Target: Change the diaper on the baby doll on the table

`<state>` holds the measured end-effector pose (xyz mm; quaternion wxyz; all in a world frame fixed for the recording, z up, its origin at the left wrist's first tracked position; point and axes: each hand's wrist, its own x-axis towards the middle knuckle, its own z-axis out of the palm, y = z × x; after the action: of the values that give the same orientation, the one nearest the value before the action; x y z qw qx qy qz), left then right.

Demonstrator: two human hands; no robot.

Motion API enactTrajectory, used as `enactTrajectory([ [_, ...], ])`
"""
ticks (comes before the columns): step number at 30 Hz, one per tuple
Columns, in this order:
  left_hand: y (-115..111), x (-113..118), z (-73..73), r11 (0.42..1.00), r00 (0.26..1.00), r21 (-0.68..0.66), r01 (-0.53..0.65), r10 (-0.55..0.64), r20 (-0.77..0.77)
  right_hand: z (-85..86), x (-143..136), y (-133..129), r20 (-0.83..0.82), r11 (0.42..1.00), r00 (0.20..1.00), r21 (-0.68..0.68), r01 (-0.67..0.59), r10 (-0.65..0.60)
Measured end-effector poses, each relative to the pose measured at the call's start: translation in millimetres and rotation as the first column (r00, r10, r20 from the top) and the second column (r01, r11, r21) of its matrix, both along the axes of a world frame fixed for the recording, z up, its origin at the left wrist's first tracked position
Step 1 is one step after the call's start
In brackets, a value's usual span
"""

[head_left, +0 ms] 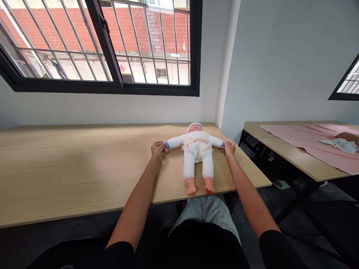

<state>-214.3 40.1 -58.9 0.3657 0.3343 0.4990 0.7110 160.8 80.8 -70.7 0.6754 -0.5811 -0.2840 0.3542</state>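
Observation:
A baby doll (198, 144) lies on its back on the wooden table (70, 168), with its feet toward me at the front edge. It wears a white long-sleeved suit with blue cuffs, a white headband and a diaper (198, 148) around its hips. Both its arms are stretched out sideways. My left hand (158, 148) is closed around the doll's hand on the left side. On the right side, my right hand (229, 148) pinches the doll's other hand by the cuff.
To the right stands a second table (316, 173) with a pink cloth (305, 144). Another person's hand (347, 136) rests on a white item (340, 145) there. Behind my table is a wall with a barred window (159, 89).

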Motion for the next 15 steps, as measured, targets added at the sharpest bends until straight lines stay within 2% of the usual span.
enactTrajectory([
  [5, -5.8, 2.8, 2.7, 0.996, 0.997, -0.085, 0.01, -0.016, -0.073, 2.4, -0.6, -2.0, -0.02, 1.0, 0.999, 0.008, -0.028, 0.028],
  [9, -8.8, 5.1, 7.2, 0.998, 0.998, -0.061, 0.018, -0.022, -0.061, 7.4, -1.7, -5.3, -0.069, 0.998, 0.996, 0.005, -0.06, 0.06],
  [15, -7.9, 6.8, 9.1, 0.988, 0.989, -0.086, 0.13, -0.136, -0.062, 14.1, -4.2, -11.5, -0.108, 0.99, 0.985, 0.001, -0.138, 0.137],
])
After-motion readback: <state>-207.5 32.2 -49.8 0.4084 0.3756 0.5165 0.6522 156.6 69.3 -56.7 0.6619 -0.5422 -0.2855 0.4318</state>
